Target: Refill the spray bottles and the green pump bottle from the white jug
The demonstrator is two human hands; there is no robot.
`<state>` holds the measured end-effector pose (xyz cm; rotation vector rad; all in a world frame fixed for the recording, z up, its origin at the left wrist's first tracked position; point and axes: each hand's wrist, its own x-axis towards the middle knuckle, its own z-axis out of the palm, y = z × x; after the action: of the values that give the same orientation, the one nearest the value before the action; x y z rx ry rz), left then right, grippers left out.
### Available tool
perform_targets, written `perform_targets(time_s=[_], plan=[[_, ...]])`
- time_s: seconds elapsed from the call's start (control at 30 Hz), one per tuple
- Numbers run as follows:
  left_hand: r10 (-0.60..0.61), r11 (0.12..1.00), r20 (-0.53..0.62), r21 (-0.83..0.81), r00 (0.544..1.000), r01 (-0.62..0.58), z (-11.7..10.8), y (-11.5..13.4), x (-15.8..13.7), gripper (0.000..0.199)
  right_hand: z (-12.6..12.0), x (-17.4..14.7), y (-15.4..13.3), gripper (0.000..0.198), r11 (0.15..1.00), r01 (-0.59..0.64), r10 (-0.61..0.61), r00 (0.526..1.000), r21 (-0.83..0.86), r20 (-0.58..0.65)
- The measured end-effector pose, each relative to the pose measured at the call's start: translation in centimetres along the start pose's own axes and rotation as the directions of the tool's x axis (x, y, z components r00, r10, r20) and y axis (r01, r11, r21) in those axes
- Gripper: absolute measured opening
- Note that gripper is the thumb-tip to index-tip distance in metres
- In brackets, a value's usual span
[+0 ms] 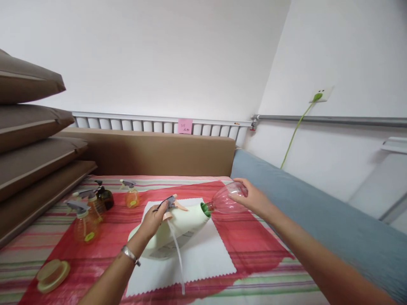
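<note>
My left hand (155, 218) is closed on a trigger spray head (171, 203) with grey and peach parts, and its clear tube (178, 250) hangs down. Beneath that hand, a large pale green bottle (187, 222) lies tilted, its green-lined mouth (206, 209) facing right. Whether my left fingers also grip this bottle is hidden. My right hand (251, 197) is wrapped round the base end of a see-through pink bottle (224, 199). The pink bottle lies nearly sideways, with its neck at the green mouth; I cannot tell how far it goes in.
A white zigzag-edged cloth (219, 258) lies under the large bottle on a red sheet (254, 241). Several spray bottles (85, 224), a dark pump bottle (106, 198) and a round yellow lid (52, 275) stand left. Brown cushions (34, 123) are stacked far left; a blue padded edge (302, 199) runs right.
</note>
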<state>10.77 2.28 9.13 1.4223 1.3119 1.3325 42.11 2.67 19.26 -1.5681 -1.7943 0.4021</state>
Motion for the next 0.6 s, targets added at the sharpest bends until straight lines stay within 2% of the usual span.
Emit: perform_targets(time_s=[0.1,0.27,0.47,0.6], plan=[[0.001,0.999,-0.016,-0.043,1.000,-0.002,0.3,0.4,-0.1,0.036,-0.1,0.2,-1.3,0.057,0.988,0.086,-0.085,0.996,-0.128,0.018],[0.013,0.989,0.031,-0.147,0.999,-0.009,0.3,0.4,-0.1,0.029,-0.1,0.5,-2.9,0.059,0.929,0.255,-0.241,0.967,-0.269,0.082],[0.017,0.956,-0.025,-0.292,1.000,-0.023,0.2,-0.3,0.0,0.025,0.1,0.1,-5.6,0.059,0.832,0.412,-0.371,0.911,-0.373,0.179],[-0.031,0.928,0.011,-0.371,0.999,0.033,0.2,-0.4,-0.1,0.021,0.6,-0.4,-7.6,0.059,0.727,0.512,-0.438,0.859,-0.457,0.265]])
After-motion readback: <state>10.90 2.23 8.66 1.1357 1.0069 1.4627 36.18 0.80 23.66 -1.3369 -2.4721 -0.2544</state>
